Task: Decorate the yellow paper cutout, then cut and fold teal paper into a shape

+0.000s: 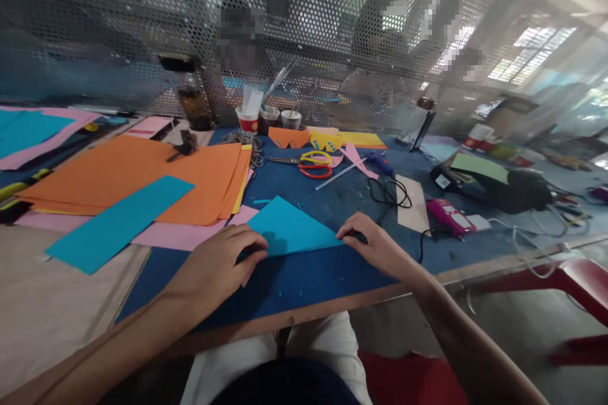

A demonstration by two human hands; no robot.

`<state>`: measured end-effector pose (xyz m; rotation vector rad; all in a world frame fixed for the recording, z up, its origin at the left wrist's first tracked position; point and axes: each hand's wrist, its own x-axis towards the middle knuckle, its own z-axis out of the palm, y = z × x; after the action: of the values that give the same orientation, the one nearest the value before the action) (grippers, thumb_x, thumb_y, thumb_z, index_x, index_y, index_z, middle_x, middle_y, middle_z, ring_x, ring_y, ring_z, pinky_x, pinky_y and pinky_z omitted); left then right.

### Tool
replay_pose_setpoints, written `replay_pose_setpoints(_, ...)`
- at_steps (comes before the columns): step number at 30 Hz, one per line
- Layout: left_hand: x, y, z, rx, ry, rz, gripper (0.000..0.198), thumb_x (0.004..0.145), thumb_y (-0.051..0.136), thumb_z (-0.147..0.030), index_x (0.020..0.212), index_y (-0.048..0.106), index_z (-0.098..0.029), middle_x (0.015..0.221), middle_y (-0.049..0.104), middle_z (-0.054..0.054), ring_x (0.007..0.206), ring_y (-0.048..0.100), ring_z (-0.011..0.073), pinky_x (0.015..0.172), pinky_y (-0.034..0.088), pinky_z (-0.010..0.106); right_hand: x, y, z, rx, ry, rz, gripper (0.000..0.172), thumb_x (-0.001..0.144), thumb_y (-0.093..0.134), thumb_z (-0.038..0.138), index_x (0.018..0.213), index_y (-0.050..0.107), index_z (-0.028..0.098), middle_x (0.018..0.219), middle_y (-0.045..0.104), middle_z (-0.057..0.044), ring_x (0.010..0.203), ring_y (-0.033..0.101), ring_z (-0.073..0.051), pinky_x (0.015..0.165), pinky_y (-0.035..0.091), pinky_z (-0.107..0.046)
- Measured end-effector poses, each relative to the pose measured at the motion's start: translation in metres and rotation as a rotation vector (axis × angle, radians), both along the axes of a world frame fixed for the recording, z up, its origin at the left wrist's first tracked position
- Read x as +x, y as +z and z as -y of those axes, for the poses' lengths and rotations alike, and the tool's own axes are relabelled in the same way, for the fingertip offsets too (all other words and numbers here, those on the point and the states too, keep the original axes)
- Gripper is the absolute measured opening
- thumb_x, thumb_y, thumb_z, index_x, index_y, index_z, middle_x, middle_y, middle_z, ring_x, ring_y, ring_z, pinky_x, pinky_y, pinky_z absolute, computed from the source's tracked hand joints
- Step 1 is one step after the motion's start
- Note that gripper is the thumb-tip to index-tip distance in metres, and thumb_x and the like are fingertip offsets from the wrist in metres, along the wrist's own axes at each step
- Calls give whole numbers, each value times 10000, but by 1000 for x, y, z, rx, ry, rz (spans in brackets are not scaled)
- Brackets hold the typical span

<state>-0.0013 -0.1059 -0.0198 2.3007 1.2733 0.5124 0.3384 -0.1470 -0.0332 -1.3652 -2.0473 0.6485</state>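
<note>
A blue paper triangle (287,228) lies on the blue tabletop in front of me, its long side towards me. My left hand (232,259) pinches its left corner between thumb and fingers. At the right corner, my right hand (363,237) has thumb and fingertips closed on the paper. Just beyond the triangle are scissors (311,164) with red and yellow handles. To the left, a blue paper strip (121,223) rests across a stack of orange paper (142,171).
Orange and yellow cut-outs (289,137) lie near the perforated screen (304,19). Paper cups (247,119) and a dark jar (192,98) stand behind. On the right are a blue glue gun (380,162), its black cable, a magenta device (450,218) and a red chair (579,288).
</note>
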Motion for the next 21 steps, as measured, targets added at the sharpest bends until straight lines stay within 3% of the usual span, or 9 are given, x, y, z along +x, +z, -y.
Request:
replay_pose_setpoints(3, 3, 0, -3, -34, -7, -4, 311, 968, 534, -463, 760, 670, -277, 782, 714, 10, 902, 672, 264, 856, 491, 395, 0, 2, 0, 9, -8, 5, 150, 1022, 573, 146, 1021, 695, 235, 1043, 670, -55, 1052, 629, -228, 971, 473, -403)
replay_pose_setpoints(7, 4, 3, -3, -70, 12, -17, 300, 945, 545, -469, 750, 660, -273, 767, 707, 15, 892, 655, 272, 837, 468, 400, -2, 7, 1, -27, -36, 8, 162, 1029, 559, 149, 1030, 698, 233, 1047, 678, -51, 1039, 638, -219, 949, 481, -381)
replay_pose_setpoints(9, 5, 3, -3, -86, 14, -28, 293, 934, 547, -478, 769, 673, -271, 773, 709, 22, 894, 650, 278, 828, 465, 403, -11, 12, 3, -29, -94, 31, 139, 1041, 571, 172, 1037, 696, 233, 1047, 687, -46, 1025, 641, -216, 926, 475, -371)
replay_pose_setpoints(12, 5, 1, -5, -71, 18, -35, 280, 924, 548, -472, 787, 682, -268, 789, 712, 28, 892, 649, 278, 808, 467, 396, -38, 18, 6, 100, -180, 163, 48, 1035, 657, 256, 1006, 692, 239, 1090, 707, -33, 1087, 614, -235, 958, 411, -401)
replay_pose_setpoints(17, 4, -5, -7, -10, 1, -33, 243, 918, 548, -440, 807, 682, -271, 827, 715, 29, 883, 657, 273, 782, 476, 385, -88, 20, -2, 149, -40, 304, 188, 980, 755, 410, 996, 704, 230, 1057, 711, -31, 1059, 606, -240, 914, 387, -391)
replay_pose_setpoints(21, 3, -6, -6, 10, 0, -25, 240, 911, 546, -440, 812, 679, -267, 865, 727, 34, 884, 661, 270, 778, 485, 386, -100, 14, -15, 82, -41, 316, 200, 960, 776, 399, 945, 692, 218, 1036, 704, -27, 1045, 602, -233, 903, 382, -382)
